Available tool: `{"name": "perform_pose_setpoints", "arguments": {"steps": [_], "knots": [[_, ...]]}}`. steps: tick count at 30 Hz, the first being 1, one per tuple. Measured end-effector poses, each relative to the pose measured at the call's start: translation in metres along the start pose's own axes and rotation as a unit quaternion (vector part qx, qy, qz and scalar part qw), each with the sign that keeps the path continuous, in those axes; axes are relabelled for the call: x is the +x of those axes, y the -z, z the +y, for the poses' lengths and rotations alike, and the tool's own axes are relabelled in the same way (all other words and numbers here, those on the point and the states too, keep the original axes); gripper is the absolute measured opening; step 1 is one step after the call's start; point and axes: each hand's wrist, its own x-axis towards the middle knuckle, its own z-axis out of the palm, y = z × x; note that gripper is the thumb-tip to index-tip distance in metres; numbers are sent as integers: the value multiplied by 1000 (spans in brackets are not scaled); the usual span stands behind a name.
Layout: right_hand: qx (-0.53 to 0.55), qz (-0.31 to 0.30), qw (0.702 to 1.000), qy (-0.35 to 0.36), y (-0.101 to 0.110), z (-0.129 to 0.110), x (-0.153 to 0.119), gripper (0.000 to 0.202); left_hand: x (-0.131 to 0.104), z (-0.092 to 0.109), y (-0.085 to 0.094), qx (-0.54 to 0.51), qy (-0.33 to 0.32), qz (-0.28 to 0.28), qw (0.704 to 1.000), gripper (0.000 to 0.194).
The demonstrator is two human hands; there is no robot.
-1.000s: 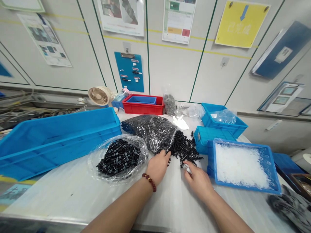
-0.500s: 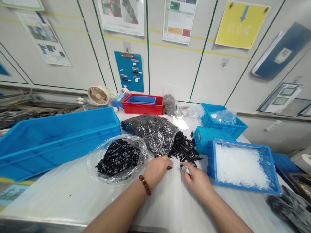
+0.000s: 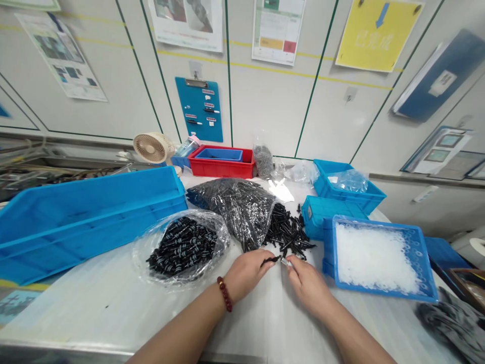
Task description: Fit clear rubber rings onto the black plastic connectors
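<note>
While a slim black ribbed part (image 3: 270, 261) is held clamped between the fingers of the left hand (image 3: 248, 273), a small pale, shiny piece (image 3: 286, 262) is pinched by the fingers of the right hand (image 3: 308, 284), close to the part's tip; whether the two touch cannot be told. A dark red beaded bracelet (image 3: 224, 294) is worn on the left wrist. Both hands are held low over the white-topped desk (image 3: 265, 323).

Just beyond the fingers, loose black parts (image 3: 288, 230) are heaped beside a clear plastic bag filled with black parts (image 3: 238, 207). To the left of the fingers, black parts with pale rings (image 3: 182, 247) are contained in an open clear bag (image 3: 141, 255), by which a long blue plastic bin (image 3: 91, 202) is flanked.

To the right, small translucent white rings (image 3: 373, 258) are held in a blue rectangular tray (image 3: 382, 293), behind which a turquoise plastic box (image 3: 335, 208) is placed. Farthest beyond the fingers, near the wall, a red plastic bin (image 3: 222, 169) is set beside a clear bag of small grey pieces (image 3: 263, 162).
</note>
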Motion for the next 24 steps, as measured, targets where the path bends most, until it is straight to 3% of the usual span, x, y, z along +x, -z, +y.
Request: {"name": "perform_pose_setpoints", "arguments": {"steps": [7, 12, 19, 24], "knots": [[62, 15, 996, 55, -2, 6, 0, 26, 2, 5, 11, -118, 39, 74, 989, 14], [38, -4, 998, 44, -1, 6, 0, 26, 3, 1, 11, -184, 95, 40, 977, 13], [-11, -30, 999, 38, 2, 3, -2, 26, 2, -2, 13, -113, 75, 27, 990, 13], [-25, -56, 997, 39, 5, -3, -3, 27, 2, 2, 16, -131, 71, 4, 989, 12]]}}
